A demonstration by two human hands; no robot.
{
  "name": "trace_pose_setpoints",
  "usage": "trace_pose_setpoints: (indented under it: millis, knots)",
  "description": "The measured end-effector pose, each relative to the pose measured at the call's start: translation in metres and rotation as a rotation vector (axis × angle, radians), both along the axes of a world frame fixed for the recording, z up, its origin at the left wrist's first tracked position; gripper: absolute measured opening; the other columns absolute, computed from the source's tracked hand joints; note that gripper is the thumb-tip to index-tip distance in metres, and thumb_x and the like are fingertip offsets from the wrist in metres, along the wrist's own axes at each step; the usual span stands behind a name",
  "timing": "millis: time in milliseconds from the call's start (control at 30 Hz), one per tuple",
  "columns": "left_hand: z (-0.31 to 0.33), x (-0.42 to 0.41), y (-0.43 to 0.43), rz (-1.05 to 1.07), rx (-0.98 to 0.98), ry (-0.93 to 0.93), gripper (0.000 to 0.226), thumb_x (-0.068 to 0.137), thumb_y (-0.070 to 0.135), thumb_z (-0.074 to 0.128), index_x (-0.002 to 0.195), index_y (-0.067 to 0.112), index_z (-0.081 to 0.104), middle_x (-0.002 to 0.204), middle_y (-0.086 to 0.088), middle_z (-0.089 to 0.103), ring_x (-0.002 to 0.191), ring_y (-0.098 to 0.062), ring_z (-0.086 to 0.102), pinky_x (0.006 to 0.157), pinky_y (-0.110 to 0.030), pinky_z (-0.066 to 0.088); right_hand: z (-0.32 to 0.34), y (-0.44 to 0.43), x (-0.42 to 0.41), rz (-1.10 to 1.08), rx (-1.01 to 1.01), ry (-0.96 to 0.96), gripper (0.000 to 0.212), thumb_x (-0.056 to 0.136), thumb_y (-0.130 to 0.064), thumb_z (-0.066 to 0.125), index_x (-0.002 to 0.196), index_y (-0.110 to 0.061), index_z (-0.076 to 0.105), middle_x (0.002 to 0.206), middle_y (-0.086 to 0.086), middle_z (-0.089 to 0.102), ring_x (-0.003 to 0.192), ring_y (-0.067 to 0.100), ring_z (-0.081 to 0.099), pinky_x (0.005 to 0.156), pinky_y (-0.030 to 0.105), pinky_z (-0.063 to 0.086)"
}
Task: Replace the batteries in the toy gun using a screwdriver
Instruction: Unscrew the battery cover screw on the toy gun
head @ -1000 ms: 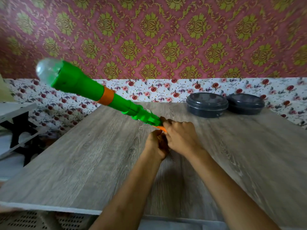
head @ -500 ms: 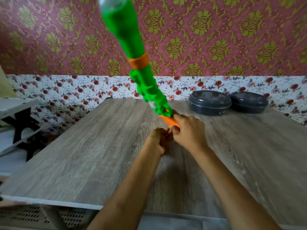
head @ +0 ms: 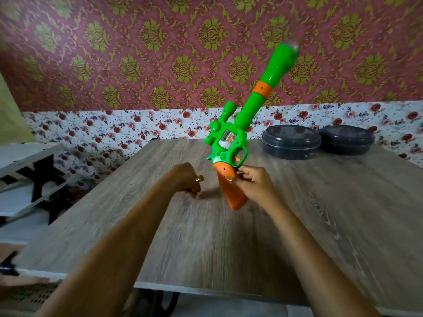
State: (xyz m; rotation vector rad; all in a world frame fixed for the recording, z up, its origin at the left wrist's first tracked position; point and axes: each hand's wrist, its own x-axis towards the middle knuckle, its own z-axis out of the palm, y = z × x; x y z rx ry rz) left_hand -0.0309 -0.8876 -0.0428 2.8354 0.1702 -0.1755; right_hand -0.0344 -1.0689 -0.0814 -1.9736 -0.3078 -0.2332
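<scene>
1. Nearby, left hand [head: 185, 177] sits low over the table [head: 206, 248], fingers clenched round a screwdriver [head: 199, 178]; only its brass-coloured end shows.
2. Right hand [head: 254, 185] is just beyond, fingers grasping the orange grip of the toy gun [head: 239, 136]. The gun is held off the table, green barrel tilted up to the right.
3. At the far right of the table, two dark lidded bowls [head: 290, 143] stand side by side.

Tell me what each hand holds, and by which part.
The right hand grips the toy gun by its orange handle. The left hand is curled round a small brass-tipped thing, mostly hidden; the part cannot be told.
</scene>
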Motion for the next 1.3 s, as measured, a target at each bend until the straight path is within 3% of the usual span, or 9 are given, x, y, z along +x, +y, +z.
trace_pose_setpoints:
  millis: [100, 300, 400, 533, 700, 900, 1100, 1233, 1300]
  knots:
    - [-0.001, 0.007, 0.017, 0.014, 0.151, -0.016, 0.025, 0.078, 0.021, 0.071, 0.094, 0.002, 0.074, 0.032, 0.006, 0.047, 0.045, -0.007, 0.047, 0.045, -0.013, 0.034, -0.002, 0.01, -0.003, 0.06, 0.091, 0.088, 0.023, 0.078, -0.008, 0.07, 0.1, -0.003, 0.07, 0.09, 0.008, 0.07, 0.085, 0.015, 0.061, 0.083, 0.036, 0.05]
    - [-0.009, 0.009, 0.038, 0.021, 0.216, -0.085, 0.028, 0.081, 0.019, 0.068, 0.105, 0.005, 0.072, 0.088, -0.008, 0.07, 0.092, -0.02, 0.067, 0.058, -0.016, 0.041, -0.006, 0.016, -0.01, 0.09, 0.27, 0.202, 0.028, 0.081, 0.001, 0.065, 0.109, 0.003, 0.064, 0.101, 0.017, 0.067, 0.087, 0.014, 0.055, 0.069, 0.014, 0.044]
    - [-0.016, 0.013, 0.043, 0.006, 0.21, -0.119, 0.028, 0.083, 0.018, 0.068, 0.107, 0.004, 0.071, 0.101, -0.011, 0.072, 0.094, -0.021, 0.068, 0.078, -0.025, 0.051, -0.006, 0.014, -0.01, 0.069, 0.334, 0.239, 0.038, 0.082, 0.001, 0.064, 0.12, 0.005, 0.058, 0.106, 0.013, 0.064, 0.091, 0.013, 0.053, 0.06, 0.002, 0.041]
    - [-0.022, 0.014, 0.047, 0.012, 0.209, -0.153, 0.022, 0.082, 0.017, 0.067, 0.1, 0.005, 0.072, 0.094, -0.009, 0.071, 0.083, -0.019, 0.065, 0.07, -0.026, 0.049, -0.006, 0.009, -0.01, 0.061, 0.408, 0.249, 0.038, 0.084, 0.005, 0.06, 0.121, 0.009, 0.054, 0.105, 0.012, 0.059, 0.091, 0.014, 0.05, 0.053, -0.002, 0.039]
    - [-0.027, 0.012, 0.05, -0.023, 0.174, -0.208, 0.02, 0.087, 0.016, 0.062, 0.099, 0.003, 0.071, 0.091, -0.008, 0.066, 0.079, -0.017, 0.057, 0.056, -0.018, 0.037, -0.008, 0.007, -0.008, 0.067, 0.423, 0.262, 0.031, 0.084, -0.002, 0.062, 0.115, 0.002, 0.061, 0.104, 0.012, 0.064, 0.07, 0.004, 0.053, 0.052, 0.0, 0.041]
    - [-0.03, 0.01, 0.058, -0.052, 0.069, -0.226, 0.02, 0.083, 0.012, 0.063, 0.097, 0.001, 0.072, 0.098, -0.014, 0.071, 0.094, -0.027, 0.066, 0.079, -0.031, 0.051, -0.008, 0.007, -0.006, 0.058, 0.416, 0.258, 0.032, 0.083, -0.006, 0.064, 0.115, -0.002, 0.062, 0.097, 0.007, 0.063, 0.07, 0.002, 0.055, 0.056, 0.003, 0.043]
    - [-0.03, 0.008, 0.061, -0.028, -0.019, -0.246, 0.017, 0.082, 0.009, 0.066, 0.096, 0.001, 0.073, 0.095, -0.014, 0.071, 0.086, -0.023, 0.064, 0.07, -0.027, 0.049, -0.009, 0.005, -0.002, 0.03, 0.421, 0.271, 0.038, 0.083, -0.01, 0.065, 0.12, -0.003, 0.06, 0.1, 0.003, 0.062, 0.089, 0.013, 0.057, 0.065, 0.009, 0.042]
    - [-0.021, 0.008, 0.061, 0.149, -0.264, -0.466, 0.011, 0.086, 0.017, 0.066, 0.092, 0.009, 0.07, 0.089, -0.011, 0.072, 0.079, -0.025, 0.069, 0.076, -0.041, 0.059, -0.01, 0.004, 0.002, 0.016, 0.474, 0.29, 0.036, 0.081, -0.01, 0.067, 0.116, -0.002, 0.062, 0.097, 0.006, 0.064, 0.083, 0.013, 0.059, 0.071, 0.016, 0.046]
    - [-0.009, 0.004, 0.052, 0.184, -0.384, -0.537, 0.008, 0.09, 0.018, 0.061, 0.088, 0.013, 0.067, 0.082, -0.006, 0.071, 0.069, -0.02, 0.068, 0.069, -0.034, 0.06, -0.012, 0.003, 0.005, -0.001, 0.505, 0.312, 0.035, 0.08, -0.01, 0.069, 0.114, -0.002, 0.064, 0.093, 0.007, 0.067, 0.082, 0.015, 0.061, 0.078, 0.025, 0.049]
